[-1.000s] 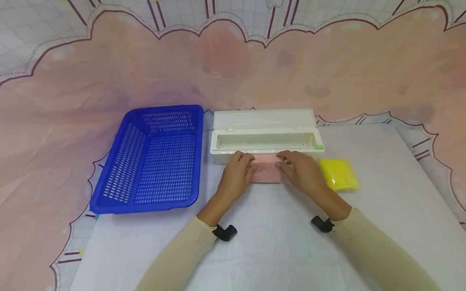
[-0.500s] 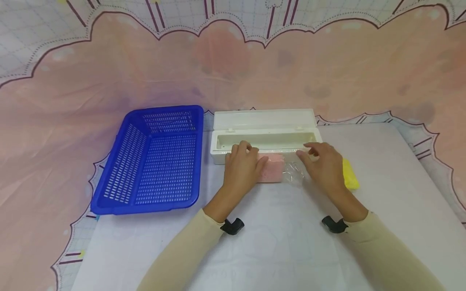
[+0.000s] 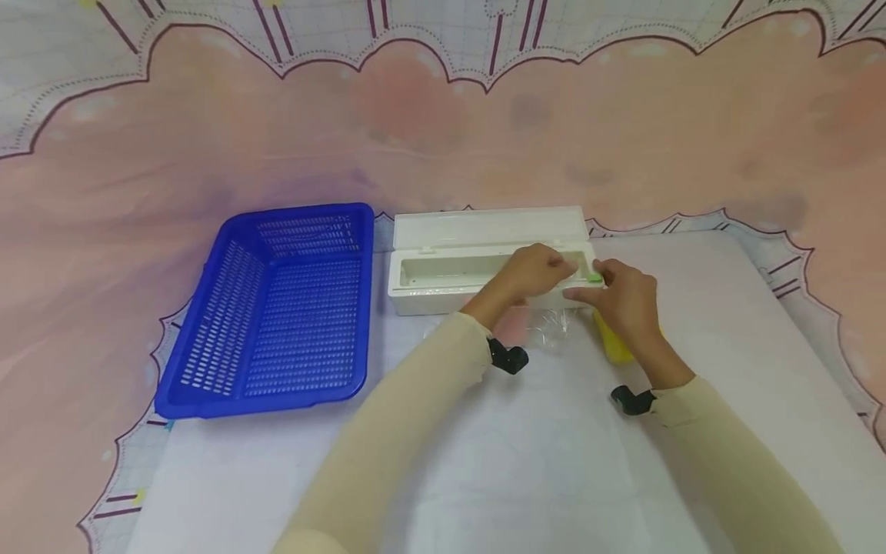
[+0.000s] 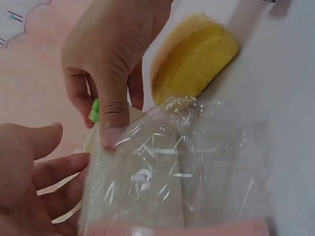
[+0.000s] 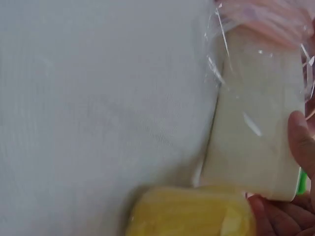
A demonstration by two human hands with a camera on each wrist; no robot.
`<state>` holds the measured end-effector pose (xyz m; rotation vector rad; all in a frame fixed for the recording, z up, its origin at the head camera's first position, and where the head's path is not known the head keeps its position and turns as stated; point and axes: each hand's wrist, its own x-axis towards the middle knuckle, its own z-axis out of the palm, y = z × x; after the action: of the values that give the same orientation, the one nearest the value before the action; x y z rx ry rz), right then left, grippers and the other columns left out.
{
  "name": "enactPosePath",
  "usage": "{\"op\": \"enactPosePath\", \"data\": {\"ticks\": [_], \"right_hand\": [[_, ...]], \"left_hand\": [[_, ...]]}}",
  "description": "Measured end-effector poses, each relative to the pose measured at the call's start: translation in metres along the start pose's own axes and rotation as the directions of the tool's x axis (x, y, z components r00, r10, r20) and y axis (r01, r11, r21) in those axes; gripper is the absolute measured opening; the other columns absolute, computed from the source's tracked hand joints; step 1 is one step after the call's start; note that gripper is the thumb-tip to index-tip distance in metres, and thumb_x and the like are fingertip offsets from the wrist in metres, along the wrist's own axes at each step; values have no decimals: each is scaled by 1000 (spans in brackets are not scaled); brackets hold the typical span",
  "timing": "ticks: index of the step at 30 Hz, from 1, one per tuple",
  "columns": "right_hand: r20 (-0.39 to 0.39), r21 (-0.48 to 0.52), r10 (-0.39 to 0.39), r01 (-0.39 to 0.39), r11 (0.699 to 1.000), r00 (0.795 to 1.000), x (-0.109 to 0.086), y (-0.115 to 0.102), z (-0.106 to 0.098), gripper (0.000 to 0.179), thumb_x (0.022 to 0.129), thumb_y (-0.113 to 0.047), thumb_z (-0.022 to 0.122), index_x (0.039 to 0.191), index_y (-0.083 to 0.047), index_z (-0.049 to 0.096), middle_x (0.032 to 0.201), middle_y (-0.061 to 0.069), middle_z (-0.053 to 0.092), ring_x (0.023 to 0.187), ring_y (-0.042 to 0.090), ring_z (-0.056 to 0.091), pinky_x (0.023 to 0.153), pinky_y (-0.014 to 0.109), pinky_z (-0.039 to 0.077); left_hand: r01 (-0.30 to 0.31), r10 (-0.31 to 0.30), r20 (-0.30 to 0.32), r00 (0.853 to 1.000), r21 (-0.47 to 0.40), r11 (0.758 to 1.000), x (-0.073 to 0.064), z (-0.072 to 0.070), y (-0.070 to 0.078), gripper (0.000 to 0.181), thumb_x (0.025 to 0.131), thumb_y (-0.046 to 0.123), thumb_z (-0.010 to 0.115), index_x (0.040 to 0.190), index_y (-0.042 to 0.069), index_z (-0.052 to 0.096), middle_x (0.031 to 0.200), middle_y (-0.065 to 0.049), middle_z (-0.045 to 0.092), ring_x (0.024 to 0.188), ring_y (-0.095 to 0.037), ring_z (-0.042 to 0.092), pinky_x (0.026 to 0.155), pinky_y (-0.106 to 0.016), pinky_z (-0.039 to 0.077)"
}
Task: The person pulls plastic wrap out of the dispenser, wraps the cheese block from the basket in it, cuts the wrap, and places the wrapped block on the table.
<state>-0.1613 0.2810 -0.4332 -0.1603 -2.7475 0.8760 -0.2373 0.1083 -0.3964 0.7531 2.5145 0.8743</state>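
A long white cling film dispenser stands with its hinged lid up, a small green slider at the right end of its front rim. My right hand grips that end, thumb on the front face and fingers round the corner. Over the trough reaches my left hand, its fingers loosely bent beside the front rim in the left wrist view. Clear film drapes down the dispenser's front to a pink block, which my left forearm partly covers. A wrapped yellow block lies beneath my right hand, partly hidden.
To the left, a blue perforated plastic basket sits on the white tabletop. A patterned peach and white cloth hangs behind the table.
My left hand has left the pink block and moved right over the dispenser. My right hand has let go of the block and moved right to the dispenser's end. The view has shifted slightly.
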Motion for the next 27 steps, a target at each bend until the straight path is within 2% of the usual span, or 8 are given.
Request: {"op": "enactPosePath", "data": {"ticks": [5,8,10,13,16,20,24,27], "right_hand": [[-44,1,-54,54,999,998,4,5,1,51,71,-38,94,98,0,75,71,12,61,65,24,49,57,31,35],[-51,-11,-68,68,998,996,5,7,-1,46,69,-38,95,89,-2,75,63,7,53,60,21,44,54,31,31],[-48,-8,-55,55,998,997,5,8,0,46,69,-39,95,89,-2,75,63,7,54,61,21,45,54,30,32],[-35,-2,-22,22,1000,999,5,8,1,49,70,-40,94,95,-2,76,69,11,60,66,24,49,56,31,35],[-26,7,11,-11,1000,1000,4,8,0,51,72,-41,93,99,-1,76,79,15,68,71,26,52,59,32,39],[-11,4,34,-34,999,999,3,7,0,58,73,-42,92,109,1,76,101,20,77,80,31,62,66,37,49],[4,1,43,-43,999,999,3,7,-1,67,73,-44,91,119,2,73,117,20,74,94,38,70,78,47,59],[5,1,51,-51,999,999,4,7,-2,71,72,-44,92,122,2,71,119,20,73,99,40,72,80,49,60]], "left_hand": [[110,-110,59,992,0,994,23,12,11,48,98,61,55,93,16,71,86,5,61,78,-10,54,65,-24,44],[167,-173,73,982,77,983,28,17,19,55,95,68,54,95,16,72,93,4,63,80,-12,56,60,-25,45],[226,-232,61,971,93,970,28,17,22,60,92,70,57,109,16,73,113,3,69,93,-14,63,67,-27,51],[314,-317,44,947,63,947,29,15,25,74,86,72,63,133,14,66,141,0,62,115,-20,63,85,-34,57],[375,-375,63,925,11,927,30,12,27,85,82,71,69,140,11,59,144,-2,60,123,-21,61,99,-36,54],[395,-396,130,909,36,918,32,5,27,87,85,69,67,147,10,51,151,-3,54,132,-20,55,110,-33,47],[404,-409,183,894,64,912,32,-2,27,88,87,68,66,151,10,47,155,-3,51,137,-19,52,113,-31,44],[448,-440,219,871,15,894,30,-8,26,86,87,65,69,151,12,48,154,-2,51,134,-20,53,110,-34,47]]}}
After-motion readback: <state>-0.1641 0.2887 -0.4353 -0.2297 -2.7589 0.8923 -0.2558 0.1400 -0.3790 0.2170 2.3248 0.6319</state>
